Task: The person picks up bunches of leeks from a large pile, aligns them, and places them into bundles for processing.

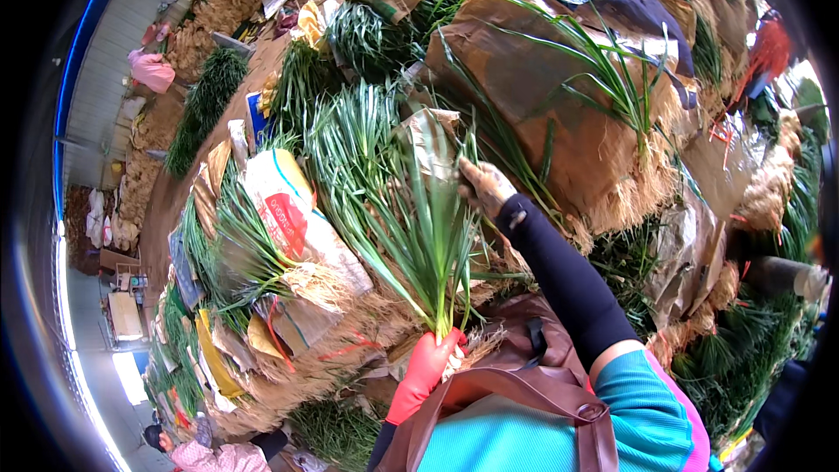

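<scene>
My left hand (pixel 425 369), in a red glove, grips a bunch of long-leaved green plants (pixel 433 249) by its pale stem ends, close to my body. Stringy roots stick out beside the glove, and the leaves fan away from me. Beyond them, my right hand (pixel 485 185), in a pale, soiled glove, is stretched out beside the leaf tips with its fingers extended. I see nothing held in it; whether it touches the leaves I cannot tell. A heap of similar plants (pixel 350 144) lies behind the bunch. A brown apron (pixel 516 382) covers my front.
To the right, a few loose plants (pixel 629 92) lie on a large brown sheet (pixel 516 61) over a rooty pile. At left, a smaller bunch (pixel 253 236) rests by a white sack (pixel 293 205). Another person (pixel 218 454) is at the lower left; someone in pink (pixel 151 72) is farther off.
</scene>
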`<action>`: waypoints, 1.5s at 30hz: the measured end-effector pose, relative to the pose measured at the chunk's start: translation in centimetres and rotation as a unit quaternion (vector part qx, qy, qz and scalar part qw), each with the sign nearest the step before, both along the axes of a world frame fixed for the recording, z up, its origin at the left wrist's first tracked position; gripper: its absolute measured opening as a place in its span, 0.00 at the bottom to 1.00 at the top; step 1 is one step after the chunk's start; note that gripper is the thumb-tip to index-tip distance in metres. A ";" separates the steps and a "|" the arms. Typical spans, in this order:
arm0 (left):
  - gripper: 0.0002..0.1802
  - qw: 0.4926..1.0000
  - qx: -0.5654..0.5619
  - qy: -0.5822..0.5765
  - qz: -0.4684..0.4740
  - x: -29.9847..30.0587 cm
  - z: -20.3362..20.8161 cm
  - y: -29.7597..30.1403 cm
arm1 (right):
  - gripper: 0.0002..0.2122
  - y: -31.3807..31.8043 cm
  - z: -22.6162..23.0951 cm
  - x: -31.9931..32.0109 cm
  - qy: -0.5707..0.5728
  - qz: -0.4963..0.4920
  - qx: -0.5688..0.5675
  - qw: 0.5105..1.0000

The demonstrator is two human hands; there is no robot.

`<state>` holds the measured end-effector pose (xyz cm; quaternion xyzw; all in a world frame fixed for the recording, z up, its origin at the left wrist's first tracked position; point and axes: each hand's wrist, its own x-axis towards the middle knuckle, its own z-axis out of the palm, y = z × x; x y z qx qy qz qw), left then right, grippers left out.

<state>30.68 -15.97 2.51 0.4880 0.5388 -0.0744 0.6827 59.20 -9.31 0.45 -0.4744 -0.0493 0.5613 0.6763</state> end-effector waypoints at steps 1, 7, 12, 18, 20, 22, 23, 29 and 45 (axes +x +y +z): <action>0.17 1.000 0.017 0.001 -0.022 0.5 0.6 0.1 | 0.15 0.9 -2.1 1.4 -0.064 0.009 -0.042 0.997; 0.15 0.998 -0.004 -0.057 -0.027 1.1 5.4 1.9 | 0.08 1.0 -4.8 7.4 -0.588 -0.052 -0.234 0.772; 0.11 0.963 0.027 -0.177 0.201 -6.9 12.1 5.5 | 0.08 -11.9 -2.4 12.1 -0.778 0.004 -0.226 0.586; 0.10 0.778 0.179 -0.561 0.218 -7.3 17.2 9.2 | 0.15 -19.0 -3.4 2.3 -0.609 0.530 -0.420 0.414; 0.11 0.740 0.128 -0.620 0.229 -5.0 15.4 10.2 | 0.24 -16.1 -2.9 -0.2 -0.646 0.376 -0.348 0.566; 0.13 0.727 0.045 -0.645 0.232 -2.3 13.2 11.0 | 0.34 -12.5 -4.5 -1.9 -0.694 0.185 -0.326 0.615; 0.14 0.723 -0.007 -0.650 0.234 -0.8 11.9 11.3 | 0.39 -10.3 -5.3 -2.1 -0.701 0.147 -0.365 0.595; 0.14 0.852 -0.094 -0.442 0.265 3.5 3.2 9.5 | 0.37 -0.3 -8.5 -1.1 -0.669 0.111 -0.376 0.632; 0.34 0.835 -0.288 -0.405 0.234 4.9 -0.9 6.8 | 0.10 -12.8 -1.7 7.8 -0.729 0.158 -0.377 0.548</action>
